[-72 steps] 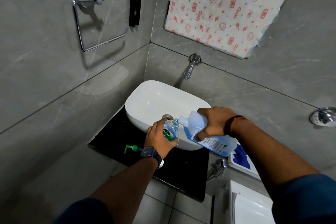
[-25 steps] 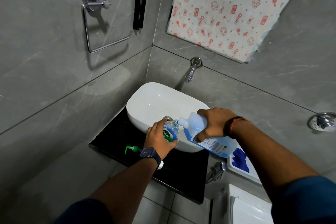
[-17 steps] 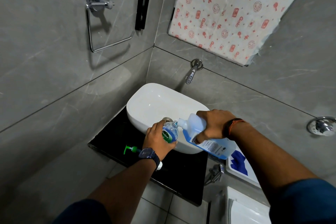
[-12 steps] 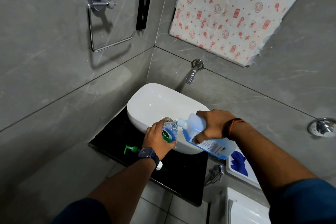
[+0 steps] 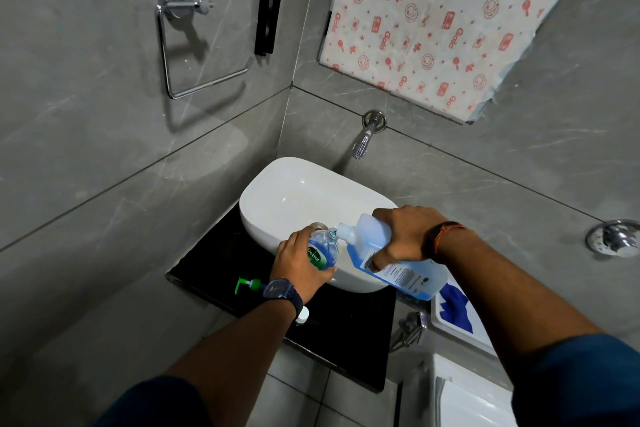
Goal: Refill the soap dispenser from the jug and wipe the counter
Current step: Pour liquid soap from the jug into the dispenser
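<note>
My left hand (image 5: 300, 265) grips a small clear soap dispenser bottle (image 5: 322, 252) with a green label, held over the near rim of the white basin (image 5: 287, 198). My right hand (image 5: 405, 234) holds a translucent jug (image 5: 391, 258) of blue liquid, tipped to the left. The jug's white spout touches the mouth of the open bottle. The green pump head (image 5: 246, 284) lies on the black counter (image 5: 349, 340) left of my wrist. A small white cap (image 5: 302, 315) rests on the counter beside my forearm.
A chrome tap (image 5: 365, 139) sticks out of the grey wall above the basin. A towel ring (image 5: 194, 42) hangs on the left wall. A blue cloth (image 5: 455, 310) lies on a white surface to the right of the counter, with a white cistern below it.
The hands, bottle and jug hold the same pouring pose throughout. Only the camera has drifted a little, shifting the scene slightly in the frame.
</note>
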Tool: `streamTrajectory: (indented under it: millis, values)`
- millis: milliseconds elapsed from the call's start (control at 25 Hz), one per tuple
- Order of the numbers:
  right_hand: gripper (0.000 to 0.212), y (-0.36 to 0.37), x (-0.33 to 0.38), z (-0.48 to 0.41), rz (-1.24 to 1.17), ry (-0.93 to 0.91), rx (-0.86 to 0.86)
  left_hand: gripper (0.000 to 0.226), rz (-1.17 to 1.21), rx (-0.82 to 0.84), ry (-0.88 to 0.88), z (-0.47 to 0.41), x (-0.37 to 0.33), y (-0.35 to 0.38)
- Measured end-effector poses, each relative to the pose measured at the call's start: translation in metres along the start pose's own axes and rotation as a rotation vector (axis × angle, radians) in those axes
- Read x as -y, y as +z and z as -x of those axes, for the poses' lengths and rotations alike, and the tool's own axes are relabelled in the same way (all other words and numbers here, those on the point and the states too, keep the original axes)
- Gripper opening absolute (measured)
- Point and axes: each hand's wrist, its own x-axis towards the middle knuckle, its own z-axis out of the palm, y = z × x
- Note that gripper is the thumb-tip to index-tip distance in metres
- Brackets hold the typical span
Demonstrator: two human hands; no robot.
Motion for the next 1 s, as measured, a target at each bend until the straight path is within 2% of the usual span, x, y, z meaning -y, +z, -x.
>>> streamTrajectory:
  millis: [760,1000]
  values:
    - [0.065,0.003,-0.002,-0.001,-0.016,0.01,-0.003,0.086,0.015,-0.007,0.032,0.0,0.002,0.002]
    - [0.072,0.015,0.0,-0.008,-0.083,0.033,-0.027,0.082,0.036,-0.039,0.021,0.0,0.005,-0.002]
